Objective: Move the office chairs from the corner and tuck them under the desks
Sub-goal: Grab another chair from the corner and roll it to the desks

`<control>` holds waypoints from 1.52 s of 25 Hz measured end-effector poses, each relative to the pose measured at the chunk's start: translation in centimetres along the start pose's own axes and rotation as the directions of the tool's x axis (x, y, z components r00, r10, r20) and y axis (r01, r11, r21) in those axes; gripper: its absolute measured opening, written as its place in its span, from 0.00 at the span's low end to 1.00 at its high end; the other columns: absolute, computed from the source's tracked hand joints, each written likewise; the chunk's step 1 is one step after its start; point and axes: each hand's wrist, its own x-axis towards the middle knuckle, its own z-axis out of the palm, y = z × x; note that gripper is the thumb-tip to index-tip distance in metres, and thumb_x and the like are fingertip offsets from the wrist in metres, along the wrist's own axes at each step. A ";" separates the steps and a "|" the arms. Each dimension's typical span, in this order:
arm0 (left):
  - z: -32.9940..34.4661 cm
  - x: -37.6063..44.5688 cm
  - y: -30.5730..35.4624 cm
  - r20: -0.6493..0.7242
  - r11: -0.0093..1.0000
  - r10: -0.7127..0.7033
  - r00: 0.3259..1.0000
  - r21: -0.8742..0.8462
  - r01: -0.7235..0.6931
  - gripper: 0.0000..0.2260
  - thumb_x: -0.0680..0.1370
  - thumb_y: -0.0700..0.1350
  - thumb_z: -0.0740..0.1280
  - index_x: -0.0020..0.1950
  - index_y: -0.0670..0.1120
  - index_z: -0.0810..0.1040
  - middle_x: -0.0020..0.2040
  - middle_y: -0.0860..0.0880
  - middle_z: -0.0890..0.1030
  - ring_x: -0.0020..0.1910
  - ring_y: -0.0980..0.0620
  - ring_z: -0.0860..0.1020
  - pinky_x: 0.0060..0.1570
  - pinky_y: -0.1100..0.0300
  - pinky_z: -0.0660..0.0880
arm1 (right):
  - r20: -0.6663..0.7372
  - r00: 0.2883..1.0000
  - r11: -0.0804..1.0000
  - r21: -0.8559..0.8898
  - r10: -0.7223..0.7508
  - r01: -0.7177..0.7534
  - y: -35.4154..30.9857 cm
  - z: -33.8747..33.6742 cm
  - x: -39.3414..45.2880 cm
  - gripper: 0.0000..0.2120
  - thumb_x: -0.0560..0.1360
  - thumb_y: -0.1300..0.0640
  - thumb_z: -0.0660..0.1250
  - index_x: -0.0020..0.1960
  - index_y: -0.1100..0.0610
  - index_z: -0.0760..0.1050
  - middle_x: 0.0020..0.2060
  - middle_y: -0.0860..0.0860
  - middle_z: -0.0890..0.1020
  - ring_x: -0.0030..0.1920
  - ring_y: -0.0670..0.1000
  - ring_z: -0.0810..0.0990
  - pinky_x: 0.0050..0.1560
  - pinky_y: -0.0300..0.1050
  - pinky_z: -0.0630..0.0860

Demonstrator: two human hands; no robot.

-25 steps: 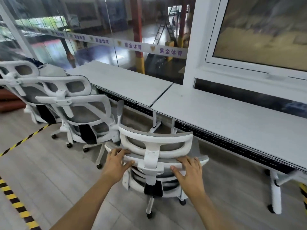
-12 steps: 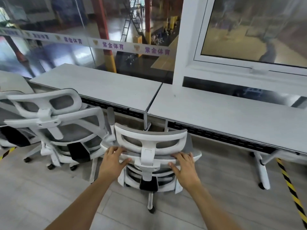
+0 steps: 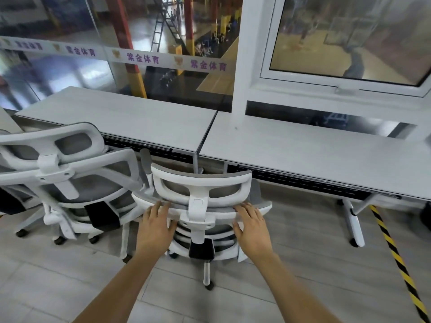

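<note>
Both hands are on the top edge of the chair (image 3: 201, 206) back: left hand (image 3: 155, 226) and right hand (image 3: 253, 226) each have fingers curled over the rim, thumbs underneath, so gripping it. That chair sits facing the seam between the left desk (image 3: 130, 120) and the right desk (image 3: 314, 152), not under either. Another chair (image 3: 70, 180) stands just beside it on the left, near the left desk. Striped floor tape (image 3: 396, 252) runs off to the right.
</note>
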 end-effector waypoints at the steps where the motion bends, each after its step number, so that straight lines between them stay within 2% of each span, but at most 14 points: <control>1: -0.4 -1.0 0.7 -0.018 1.000 0.031 0.999 -0.002 -0.031 0.21 0.78 0.51 0.66 0.70 0.48 0.71 0.72 0.45 0.71 0.69 0.40 0.68 0.66 0.45 0.68 | -0.009 1.000 1.000 0.007 0.024 -0.024 -0.4 -0.5 -0.5 0.20 0.79 0.52 0.63 0.71 0.50 0.70 0.69 0.48 0.73 0.72 0.52 0.67 0.75 0.49 0.62; 4: -1.3 -3.5 3.1 -0.025 0.991 0.122 0.992 -0.049 -0.123 0.14 0.78 0.48 0.66 0.63 0.50 0.76 0.63 0.50 0.75 0.61 0.45 0.71 0.60 0.50 0.67 | -0.076 0.995 0.998 0.015 0.067 -0.066 -1.2 -2.4 -2.2 0.17 0.78 0.53 0.63 0.67 0.50 0.72 0.62 0.46 0.77 0.62 0.51 0.74 0.65 0.47 0.70; 9: -1.6 -6.6 8.9 -0.021 0.910 0.386 0.922 -0.155 -0.384 0.11 0.78 0.47 0.65 0.60 0.50 0.77 0.57 0.51 0.76 0.55 0.46 0.73 0.57 0.50 0.71 | -0.227 0.964 0.990 0.056 0.136 -0.127 -1.9 -6.9 -7.2 0.17 0.78 0.53 0.63 0.67 0.48 0.73 0.61 0.44 0.76 0.59 0.48 0.72 0.59 0.44 0.68; 12: -2.2 -8.4 14.7 -0.044 0.810 0.561 0.826 -0.178 -0.559 0.11 0.78 0.49 0.64 0.60 0.52 0.76 0.57 0.53 0.76 0.55 0.48 0.72 0.55 0.53 0.71 | -0.322 0.927 0.982 0.066 0.191 -0.179 -1.1 -10.9 -11.0 0.16 0.79 0.53 0.64 0.66 0.47 0.72 0.60 0.42 0.75 0.57 0.46 0.71 0.58 0.43 0.68; 15: -2.2 -10.4 20.4 -0.013 0.714 0.682 0.732 -0.209 -0.669 0.15 0.79 0.52 0.61 0.65 0.54 0.73 0.64 0.55 0.74 0.62 0.51 0.69 0.62 0.55 0.66 | -0.408 0.877 0.966 0.063 0.255 -0.252 0.9 -14.7 -15.2 0.18 0.78 0.53 0.65 0.67 0.46 0.72 0.61 0.42 0.75 0.59 0.45 0.72 0.61 0.41 0.67; 18: -1.2 -13.4 26.7 0.003 0.587 0.800 0.600 -0.212 -0.781 0.19 0.79 0.54 0.59 0.70 0.55 0.70 0.71 0.54 0.70 0.68 0.50 0.67 0.68 0.51 0.65 | -0.491 0.814 0.944 0.060 0.311 -0.325 4.0 -18.6 -20.4 0.20 0.79 0.50 0.66 0.70 0.45 0.71 0.66 0.42 0.73 0.66 0.44 0.70 0.68 0.42 0.65; 21: 0.4 -17.2 33.4 0.007 0.460 0.883 0.470 -0.215 -0.861 0.20 0.78 0.55 0.59 0.71 0.56 0.68 0.74 0.52 0.67 0.72 0.48 0.65 0.69 0.47 0.65 | -0.565 0.731 0.906 0.071 0.382 -0.418 7.6 -22.3 -26.4 0.21 0.78 0.49 0.66 0.71 0.45 0.70 0.71 0.44 0.70 0.71 0.45 0.67 0.72 0.43 0.63; 27: 3.5 -28.6 47.5 0.001 0.265 0.962 0.274 -0.258 -0.929 0.21 0.77 0.55 0.59 0.69 0.55 0.71 0.72 0.50 0.69 0.71 0.47 0.66 0.67 0.48 0.67 | -0.670 0.559 0.816 0.123 0.488 -0.566 15.7 -30.8 -39.6 0.21 0.79 0.48 0.65 0.71 0.43 0.70 0.70 0.42 0.71 0.71 0.45 0.68 0.70 0.47 0.66; 33: 7.9 -39.7 60.5 -0.036 0.157 0.984 0.175 -0.296 -0.942 0.18 0.76 0.54 0.63 0.66 0.55 0.73 0.68 0.51 0.71 0.68 0.48 0.68 0.64 0.49 0.67 | -0.726 0.474 0.747 0.081 0.498 -0.660 24.8 -39.0 -51.3 0.20 0.78 0.49 0.65 0.70 0.45 0.71 0.67 0.43 0.73 0.69 0.45 0.69 0.70 0.41 0.62; 38: 12.7 -47.9 71.0 -0.007 0.074 0.997 0.082 -0.354 -0.932 0.16 0.76 0.54 0.62 0.64 0.56 0.73 0.67 0.52 0.72 0.66 0.48 0.69 0.64 0.50 0.67 | -0.742 0.398 0.666 0.088 0.540 -0.740 32.9 -44.5 -60.0 0.20 0.78 0.48 0.64 0.70 0.46 0.71 0.66 0.43 0.73 0.67 0.47 0.69 0.70 0.42 0.61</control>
